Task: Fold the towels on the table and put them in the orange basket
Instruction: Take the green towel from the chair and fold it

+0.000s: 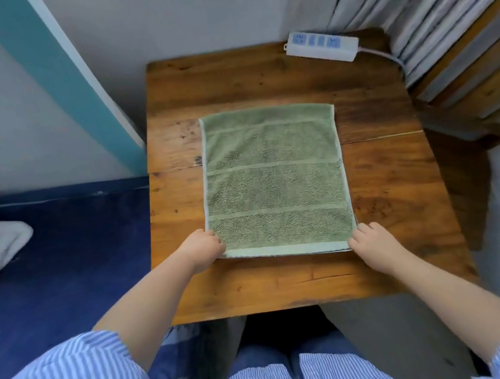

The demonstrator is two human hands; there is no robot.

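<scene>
A green towel [275, 181] with paler woven bands lies flat on my wooden table [392, 176]; my left hand [202, 248] and right hand [371, 243] each pinch a near corner.

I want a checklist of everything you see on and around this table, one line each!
Surface: wooden table, worn and stained.
Job's things: green towel spread flat; orange basket not seen.
Clutter: white power strip at the far right corner.
Hands: left hand grips the towel's near left corner; right hand grips the near right corner.
Cables: power strip cord runs toward the curtain.
Surroundings: blue bedding, wooden slats.
</scene>
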